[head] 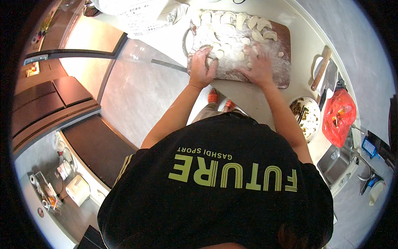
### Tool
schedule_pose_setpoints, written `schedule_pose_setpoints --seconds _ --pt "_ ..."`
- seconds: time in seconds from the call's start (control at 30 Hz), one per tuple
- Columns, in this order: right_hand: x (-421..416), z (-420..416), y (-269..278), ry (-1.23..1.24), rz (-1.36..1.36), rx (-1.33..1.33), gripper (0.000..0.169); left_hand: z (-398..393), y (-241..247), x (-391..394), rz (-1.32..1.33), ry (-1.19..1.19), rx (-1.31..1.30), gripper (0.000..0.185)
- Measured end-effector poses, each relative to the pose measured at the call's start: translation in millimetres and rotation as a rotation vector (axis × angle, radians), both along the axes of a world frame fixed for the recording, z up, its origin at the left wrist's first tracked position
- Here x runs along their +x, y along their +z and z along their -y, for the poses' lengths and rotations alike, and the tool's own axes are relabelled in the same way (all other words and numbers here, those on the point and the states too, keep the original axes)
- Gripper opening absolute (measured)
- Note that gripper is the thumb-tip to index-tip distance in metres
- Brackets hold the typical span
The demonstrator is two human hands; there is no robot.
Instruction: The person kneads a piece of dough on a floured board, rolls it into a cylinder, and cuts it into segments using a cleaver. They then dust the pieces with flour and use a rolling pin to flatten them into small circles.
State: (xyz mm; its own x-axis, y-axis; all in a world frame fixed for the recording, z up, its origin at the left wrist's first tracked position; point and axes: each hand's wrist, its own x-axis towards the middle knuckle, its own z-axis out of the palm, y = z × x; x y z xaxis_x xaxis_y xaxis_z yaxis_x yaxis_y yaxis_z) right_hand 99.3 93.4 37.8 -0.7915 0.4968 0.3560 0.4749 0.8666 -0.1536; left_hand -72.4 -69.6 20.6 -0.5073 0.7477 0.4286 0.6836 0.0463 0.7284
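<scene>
A floured brown cutting board (281, 73) lies on the counter before me. My left hand (200, 68) rests at its left near edge, thumb and fingers apart around a small dough piece (209, 63); I cannot tell whether it touches the piece. Blurred by motion, my right hand (261, 66) is spread over the floured right half, near several small dough pieces (245, 41). Folded dumplings (263, 23) line the far side of the board. One tiny dough bit (280, 54) sits apart at the right.
Right of the board are a wooden rolling pin (321, 68), a cleaver (331, 76), a bowl of chopped filling with chopsticks (306, 116) and a red plastic bag (339, 116). A sink (334, 163) is farther right. A white bag (146, 18) stands at the far left.
</scene>
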Motion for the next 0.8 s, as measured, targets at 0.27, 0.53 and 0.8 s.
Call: schedule_pose_setpoints --seconds 0.27,0.53,0.8 --pt "-14.6 -9.7 3.3 0.078 -0.272 -0.457 0.039 1.7 -7.1 -5.9 0.028 0.002 -0.006 0.046" --pt "1.5 21.4 -6.7 0.011 -0.062 -0.315 0.046 -0.3 -3.0 -3.5 -0.021 0.024 0.021 0.041" --pt "-20.7 3.4 -6.0 0.204 -0.303 -0.497 0.048 1.5 -0.7 -2.4 -0.011 0.005 -0.025 0.049"
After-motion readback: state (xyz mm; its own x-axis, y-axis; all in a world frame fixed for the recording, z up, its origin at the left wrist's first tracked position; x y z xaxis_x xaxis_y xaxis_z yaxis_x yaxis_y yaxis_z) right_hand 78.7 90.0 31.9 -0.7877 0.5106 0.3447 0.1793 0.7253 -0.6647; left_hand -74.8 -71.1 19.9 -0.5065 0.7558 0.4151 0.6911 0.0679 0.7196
